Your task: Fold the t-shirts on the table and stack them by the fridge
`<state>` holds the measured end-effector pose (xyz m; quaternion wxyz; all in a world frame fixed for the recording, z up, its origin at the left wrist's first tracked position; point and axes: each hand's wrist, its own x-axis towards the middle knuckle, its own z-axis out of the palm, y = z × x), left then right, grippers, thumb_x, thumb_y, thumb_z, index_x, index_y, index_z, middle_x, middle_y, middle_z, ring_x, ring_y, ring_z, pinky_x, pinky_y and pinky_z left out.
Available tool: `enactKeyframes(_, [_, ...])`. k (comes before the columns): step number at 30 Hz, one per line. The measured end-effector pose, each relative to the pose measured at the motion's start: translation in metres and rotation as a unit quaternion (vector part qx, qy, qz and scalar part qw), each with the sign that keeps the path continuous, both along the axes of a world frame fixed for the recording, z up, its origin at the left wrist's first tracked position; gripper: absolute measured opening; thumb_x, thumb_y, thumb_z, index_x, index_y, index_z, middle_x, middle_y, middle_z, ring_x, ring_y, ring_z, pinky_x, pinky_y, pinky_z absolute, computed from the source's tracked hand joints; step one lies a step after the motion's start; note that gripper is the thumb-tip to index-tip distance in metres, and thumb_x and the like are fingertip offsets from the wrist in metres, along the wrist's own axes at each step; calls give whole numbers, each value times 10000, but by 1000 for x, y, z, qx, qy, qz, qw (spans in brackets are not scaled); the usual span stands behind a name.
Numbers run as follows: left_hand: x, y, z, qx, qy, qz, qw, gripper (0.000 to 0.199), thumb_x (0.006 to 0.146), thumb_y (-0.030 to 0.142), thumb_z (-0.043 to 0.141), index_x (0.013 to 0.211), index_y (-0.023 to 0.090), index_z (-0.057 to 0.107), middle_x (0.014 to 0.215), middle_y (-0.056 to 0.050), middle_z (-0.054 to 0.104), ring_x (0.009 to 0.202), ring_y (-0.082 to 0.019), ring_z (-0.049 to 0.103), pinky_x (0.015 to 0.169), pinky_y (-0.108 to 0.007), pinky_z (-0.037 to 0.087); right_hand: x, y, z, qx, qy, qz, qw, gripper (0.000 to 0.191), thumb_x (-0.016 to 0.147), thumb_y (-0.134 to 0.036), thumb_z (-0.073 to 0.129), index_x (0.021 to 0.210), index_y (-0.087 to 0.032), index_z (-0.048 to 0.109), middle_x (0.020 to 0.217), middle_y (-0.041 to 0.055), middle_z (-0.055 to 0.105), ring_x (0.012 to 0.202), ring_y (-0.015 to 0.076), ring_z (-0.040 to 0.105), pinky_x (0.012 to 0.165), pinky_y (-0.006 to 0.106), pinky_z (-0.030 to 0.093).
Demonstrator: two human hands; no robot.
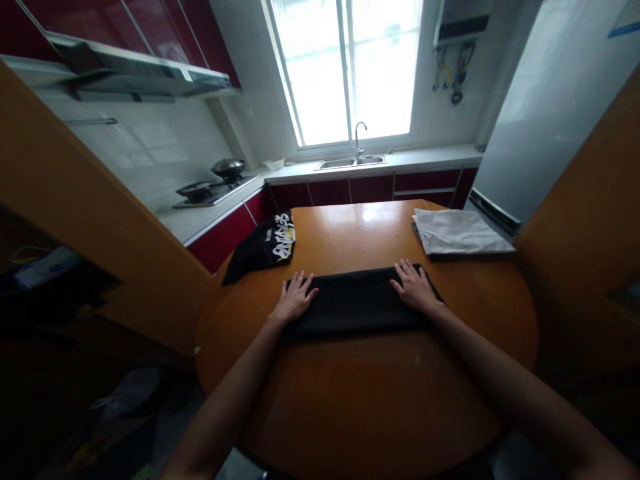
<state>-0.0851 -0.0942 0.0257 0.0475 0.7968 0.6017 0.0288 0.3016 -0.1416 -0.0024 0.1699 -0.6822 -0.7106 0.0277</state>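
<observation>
A black folded garment (355,303) lies flat as a long strip across the middle of the round wooden table (370,407). On its left end rests my left hand (295,299), fingers spread. My right hand (416,288) presses flat on the right end, its fingers also apart. Both palms face down on the cloth, and neither hand grips it. What kind of garment it is cannot be made out.
Beyond my left hand lies a black cloth with white and yellow lettering (284,239). A white folded cloth (460,232) sits on darker fabric at the table's back right. Farther off are a sink (337,163), a stove (215,193) with pans and a fridge (545,113).
</observation>
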Motion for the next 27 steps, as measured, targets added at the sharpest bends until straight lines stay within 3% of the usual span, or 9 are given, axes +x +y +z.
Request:
enactKeyframes(3, [29, -6, 13, 45, -10, -19, 999, 667, 1003, 594, 344, 1544, 208, 390, 1644, -155, 244, 1527, -389, 131, 1183, -655, 117, 13, -6, 11, 40, 43, -82, 995, 559, 986, -420, 403, 1432, -102, 515, 1488, 223, 493, 1399, 331, 430, 1126, 486, 342])
enactKeyframes(6, [73, -21, 19, 61, -49, -106, 991, 623, 1023, 559, 326, 1547, 227, 383, 1632, -124, 294, 1524, -332, 197, 1205, -574, 187, 37, -13, 20, -22, 109, -162, 980, 473, 921, -416, 530, 1252, -98, 646, 1251, 250, 647, 1209, 347, 594, 971, 420, 470])
enactKeyframes(9, [107, -36, 8, 35, -56, -179, 982, 621, 1021, 574, 334, 1568, 280, 337, 1646, -87, 267, 1532, -299, 184, 1212, -557, 195, 56, -17, 24, -103, 164, -179, 965, 322, 835, -383, 661, 1008, -117, 718, 1010, 195, 721, 1038, 318, 674, 828, 348, 513])
enactKeyframes(13, [121, -43, -16, 9, -30, -191, 981, 642, 1002, 603, 370, 1563, 289, 352, 1658, -99, 211, 1538, -320, 137, 1211, -603, 139, 64, -19, 31, -152, 215, -173, 949, 218, 759, -344, 754, 737, -137, 692, 680, 79, 681, 693, 223, 670, 599, 269, 485])
enactKeyframes(17, [121, -45, -21, 16, -49, -196, 979, 635, 997, 605, 382, 1550, 291, 379, 1652, -99, 234, 1536, -316, 150, 1215, -592, 137, 66, -23, 39, -199, 255, -151, 934, 260, 789, -361, 740, 680, -137, 667, 550, 18, 595, 488, 136, 542, 462, 231, 401])
enactKeyframes(21, [109, -40, -5, 24, -92, -180, 979, 561, 1014, 530, 389, 1501, 261, 463, 1617, -101, 337, 1510, -323, 250, 1201, -570, 224, 72, -27, 39, -203, 234, -131, 942, 196, 811, -335, 718, 790, -140, 710, 646, 52, 652, 568, 168, 603, 523, 257, 471])
enactKeyframes(24, [66, -23, 13, 65, -131, -116, 982, 462, 1011, 406, 425, 1384, 184, 583, 1476, -149, 525, 1364, -305, 485, 1133, -473, 377, 71, -28, 33, -129, 173, -149, 965, 219, 806, -284, 703, 964, -133, 719, 880, 127, 712, 829, 249, 676, 741, 348, 547])
enactKeyframes(27, [-1, -6, 24, 82, -126, 20, 988, 422, 953, 377, 518, 1260, 112, 638, 1289, -218, 632, 1187, -336, 611, 1014, -474, 471, 57, -30, 29, 19, 98, -98, 990, 331, 875, -299, 605, 1158, -142, 677, 1139, 175, 674, 1090, 308, 622, 930, 440, 512])
